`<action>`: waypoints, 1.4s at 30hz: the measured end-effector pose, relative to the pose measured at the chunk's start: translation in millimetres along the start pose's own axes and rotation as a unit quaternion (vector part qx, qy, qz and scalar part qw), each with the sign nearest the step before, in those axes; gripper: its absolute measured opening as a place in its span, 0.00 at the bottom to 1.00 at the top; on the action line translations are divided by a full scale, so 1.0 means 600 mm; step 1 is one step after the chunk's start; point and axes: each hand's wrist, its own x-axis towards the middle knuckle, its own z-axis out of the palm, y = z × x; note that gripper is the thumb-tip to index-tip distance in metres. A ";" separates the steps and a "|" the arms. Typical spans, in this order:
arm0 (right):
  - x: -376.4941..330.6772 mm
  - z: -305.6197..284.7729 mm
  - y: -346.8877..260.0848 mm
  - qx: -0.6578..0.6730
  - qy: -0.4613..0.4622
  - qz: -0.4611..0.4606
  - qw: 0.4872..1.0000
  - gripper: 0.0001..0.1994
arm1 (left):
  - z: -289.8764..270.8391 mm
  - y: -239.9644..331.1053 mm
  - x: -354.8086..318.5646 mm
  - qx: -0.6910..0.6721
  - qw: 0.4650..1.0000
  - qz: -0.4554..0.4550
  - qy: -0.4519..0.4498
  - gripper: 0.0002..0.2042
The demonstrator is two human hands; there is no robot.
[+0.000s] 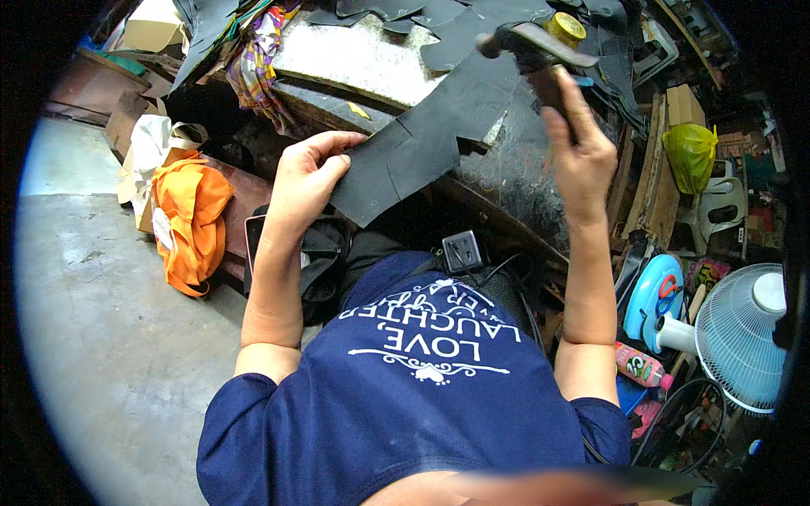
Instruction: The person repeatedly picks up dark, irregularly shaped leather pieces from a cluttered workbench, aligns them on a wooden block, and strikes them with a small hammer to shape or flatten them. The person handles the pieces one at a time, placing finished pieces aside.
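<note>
Bare grey concrete floor at left, evenly lit. Worn stone-topped bench ahead, edges chipped. Orange bag and white cloth beside bench's left end. White electric fan, yellow-green plastic bag and cardboard boxes crowded at right.

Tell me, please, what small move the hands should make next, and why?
Probably bring the hammer down onto the black sheet. The right hand holds the hammer raised above the stone block, and the left hand pins the sheet's near edge flat there, clear of the hammer's likely landing spot.
</note>
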 end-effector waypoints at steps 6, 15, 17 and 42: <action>0.008 -0.013 0.008 -0.173 -0.070 -0.003 0.982 0.19 | -0.012 0.018 -0.012 0.060 0.998 0.026 0.011 0.15; -0.019 -0.031 0.020 -0.158 -0.129 0.141 0.969 0.21 | -0.023 0.006 -0.003 -0.008 1.000 0.022 0.000 0.16; -0.013 -0.038 0.011 -0.125 -0.084 0.052 0.987 0.20 | -0.027 0.002 0.001 -0.021 1.000 -0.001 -0.019 0.16; -0.061 0.014 0.107 0.463 0.043 0.306 0.831 0.25 | -0.315 0.166 0.116 -0.179 0.882 0.269 0.342 0.15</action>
